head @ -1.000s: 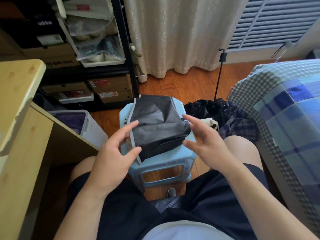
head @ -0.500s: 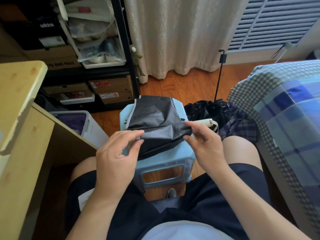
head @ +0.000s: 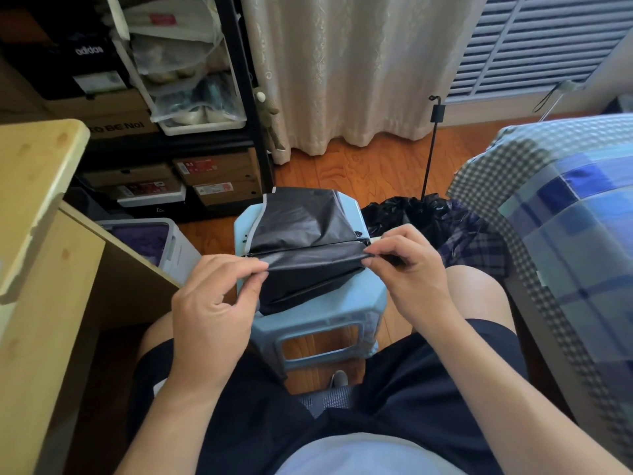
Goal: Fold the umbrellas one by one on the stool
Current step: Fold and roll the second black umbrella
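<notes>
1. Both hands have closed in since 1 second ago: the left hand (head: 214, 299) and right hand (head: 409, 269) now pinch opposite ends of a fold.
2. That black umbrella (head: 301, 241) lies on the blue stool (head: 318, 323), its fold line running left-right between the hands.
3. Likely next: roll the canopy away from the body; neither hand is nearer.

Daylit room, mixed exposure, wide-angle warp.

Light came through the cream patterned curtain (head: 346, 63) and the white slatted window blind (head: 534, 39) at top; both read bright without clipping. The black metal shelf unit (head: 236, 84) at left sat in deep shadow. The orange wooden floor (head: 373, 166) showed soft sheen. The pale wooden desk (head: 37, 207) bowed at the frame edge. Overall slightly soft, compression smear on the black folded umbrella fabric (head: 305, 262).
</notes>
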